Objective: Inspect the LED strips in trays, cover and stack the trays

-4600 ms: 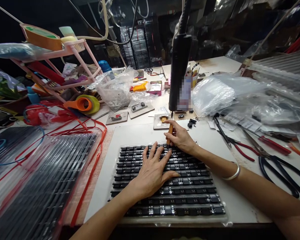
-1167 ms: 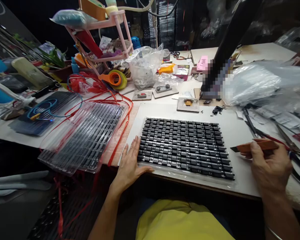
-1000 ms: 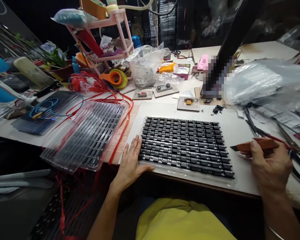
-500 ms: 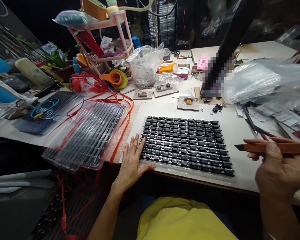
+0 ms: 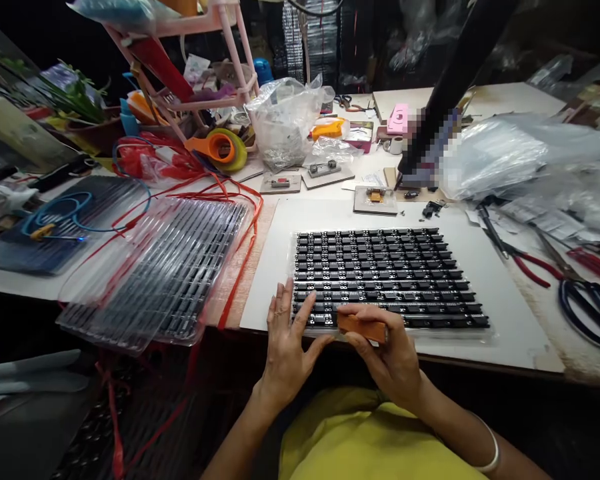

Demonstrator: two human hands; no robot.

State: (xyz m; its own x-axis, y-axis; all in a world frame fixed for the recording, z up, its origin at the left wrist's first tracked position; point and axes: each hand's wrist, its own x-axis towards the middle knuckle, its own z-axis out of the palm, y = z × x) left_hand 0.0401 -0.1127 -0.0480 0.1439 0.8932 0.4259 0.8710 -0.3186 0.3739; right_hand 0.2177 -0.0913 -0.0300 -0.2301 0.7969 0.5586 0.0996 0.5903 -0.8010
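**At the worktop's near edge: both hands on the chip rows**

Head view. Near the front edge of the worktop (image 5: 510, 313), a flat block of black chip tubes (image 5: 390, 277) lies on a white board under clear film. Left hand (image 5: 286, 340) rests open, fingers spread, on the block's near-left corner. Right hand (image 5: 393, 357) has its grip clamped on a brown wooden-handled tool (image 5: 363, 327), held level over the nearest row, touching or just above it; cannot tell which. Left of the board, well apart: a clear bag of more tubes (image 5: 155, 270), looped with red strapping (image 5: 230, 200). Right of the board: red-handled pliers (image 5: 523, 257) and black scissors (image 5: 587, 303). Behind: an orange tape dispenser (image 5: 215, 147), crumpled plastic bags (image 5: 285, 120), and a black lamp arm (image 5: 455, 73) rising over the far edge.
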